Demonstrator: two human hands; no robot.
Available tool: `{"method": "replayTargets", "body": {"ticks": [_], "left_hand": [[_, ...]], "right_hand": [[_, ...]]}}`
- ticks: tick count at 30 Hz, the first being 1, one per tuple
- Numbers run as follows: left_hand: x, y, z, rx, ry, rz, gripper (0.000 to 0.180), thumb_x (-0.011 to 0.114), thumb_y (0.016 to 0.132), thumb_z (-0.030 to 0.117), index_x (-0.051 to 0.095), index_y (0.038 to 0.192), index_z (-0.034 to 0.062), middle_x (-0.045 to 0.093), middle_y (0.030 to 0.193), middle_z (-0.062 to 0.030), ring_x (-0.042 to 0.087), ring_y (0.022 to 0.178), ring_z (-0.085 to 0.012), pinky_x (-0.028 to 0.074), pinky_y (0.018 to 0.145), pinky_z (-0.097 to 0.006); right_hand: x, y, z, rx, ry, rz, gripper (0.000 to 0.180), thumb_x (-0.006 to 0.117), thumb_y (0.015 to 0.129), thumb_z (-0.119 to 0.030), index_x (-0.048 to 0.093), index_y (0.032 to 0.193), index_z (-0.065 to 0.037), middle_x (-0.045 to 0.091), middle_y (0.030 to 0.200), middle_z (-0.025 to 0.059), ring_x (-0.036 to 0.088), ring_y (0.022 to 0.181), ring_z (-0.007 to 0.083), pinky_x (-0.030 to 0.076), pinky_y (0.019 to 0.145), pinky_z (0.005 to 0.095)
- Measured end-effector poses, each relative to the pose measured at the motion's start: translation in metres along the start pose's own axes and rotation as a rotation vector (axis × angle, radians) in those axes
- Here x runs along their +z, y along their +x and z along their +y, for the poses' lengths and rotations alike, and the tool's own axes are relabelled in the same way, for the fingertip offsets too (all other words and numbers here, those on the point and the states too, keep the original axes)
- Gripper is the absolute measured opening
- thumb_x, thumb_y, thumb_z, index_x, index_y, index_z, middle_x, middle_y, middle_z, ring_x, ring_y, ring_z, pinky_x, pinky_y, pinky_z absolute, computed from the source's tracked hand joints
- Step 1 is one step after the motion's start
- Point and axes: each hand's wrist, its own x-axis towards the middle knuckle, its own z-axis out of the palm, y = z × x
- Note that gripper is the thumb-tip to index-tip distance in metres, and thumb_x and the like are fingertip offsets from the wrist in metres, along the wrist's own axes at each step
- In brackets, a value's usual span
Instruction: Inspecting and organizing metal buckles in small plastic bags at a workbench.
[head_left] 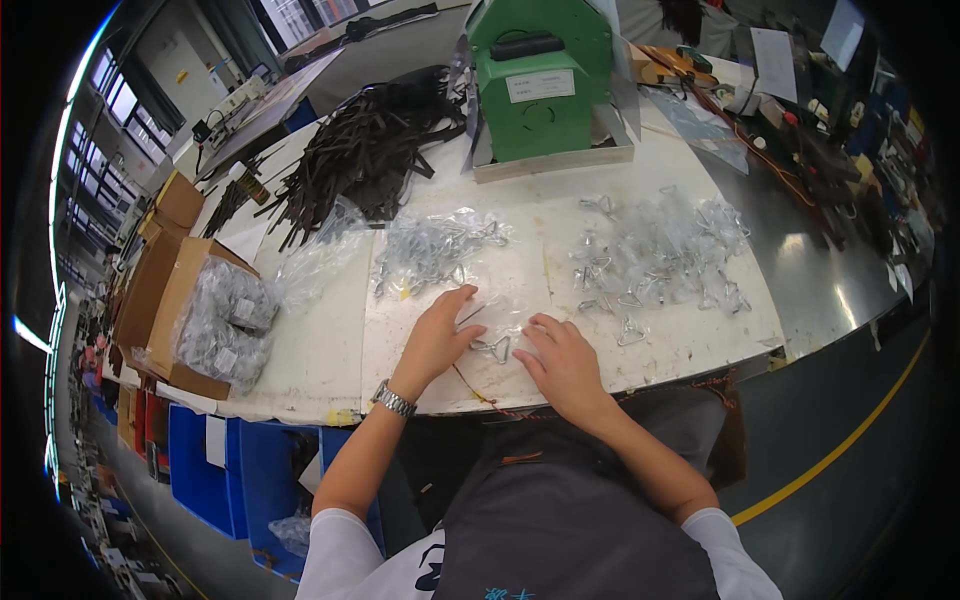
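My left hand lies flat on the white worktop, its fingers on the edge of a small clear plastic bag. My right hand rests beside it with fingers curled at the bag's other side. A metal triangular buckle sits between the two hands, partly under the bag. A wristwatch is on my left wrist. Whether either hand pinches the bag is not visible.
A pile of bagged metal buckles spreads right of my hands; another clear bag of buckles lies ahead. Dark straps are heaped at the back left, a green machine behind. A cardboard box of bagged parts sits left.
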Motion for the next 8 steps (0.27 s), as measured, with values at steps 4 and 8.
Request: {"method": "replayTargets", "body": {"ticks": [4,8], "left_hand": [[0.023,0.033,0.008,0.010,-0.004,-0.208,0.058,0.083,0.082,0.016,0.063,0.136,0.0023,0.074,0.111,-0.0197,0.070,0.103,-0.0383,0.055,0.090,-0.044],[0.073,0.083,0.011,0.077,-0.006,-0.313,0.021,0.083,0.078,0.013,0.076,0.093,0.0000,0.074,0.085,-0.0169,0.073,0.082,-0.0305,0.057,0.078,-0.039]], "right_hand": [[0.016,0.009,0.001,0.024,-0.128,0.014,0.038,0.084,0.084,-0.024,0.067,0.113,-0.006,0.061,0.121,0.0108,0.061,0.106,0.0323,0.052,0.087,0.0449],[0.040,0.008,0.012,0.043,-0.100,0.022,0.055,0.088,0.076,-0.028,0.063,0.119,-0.005,0.060,0.118,0.0123,0.062,0.107,0.0334,0.052,0.085,0.0464]]}}
